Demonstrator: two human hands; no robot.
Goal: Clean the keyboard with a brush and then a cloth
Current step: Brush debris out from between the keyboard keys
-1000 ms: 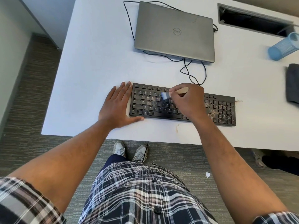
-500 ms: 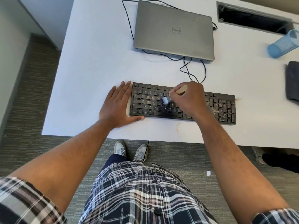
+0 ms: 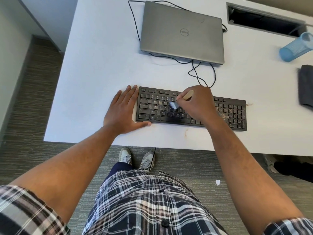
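Head view. Black keyboard (image 3: pixel 191 107) is laid near the front edge of the white desk (image 3: pixel 101 65). It is steadied by the flat, spread left hand (image 3: pixel 122 110) at its left end. The wooden-handled brush (image 3: pixel 180 100) is gripped in the right hand (image 3: pixel 197 103), bristles on the middle letter keys. Crumbs (image 3: pixel 221 112) are left by the number pad; brushing is judged unfinished. The dark grey cloth (image 3: pixel 305 85) is untouched at far right. "Dell" is read on the closed laptop (image 3: pixel 182 31).

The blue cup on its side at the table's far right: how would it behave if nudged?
The cup lies on its side, so it would probably roll, likely in a curve since it seems tapered. Its thin, see-through wall suggests light plastic, easily knocked away and unlikely to break.
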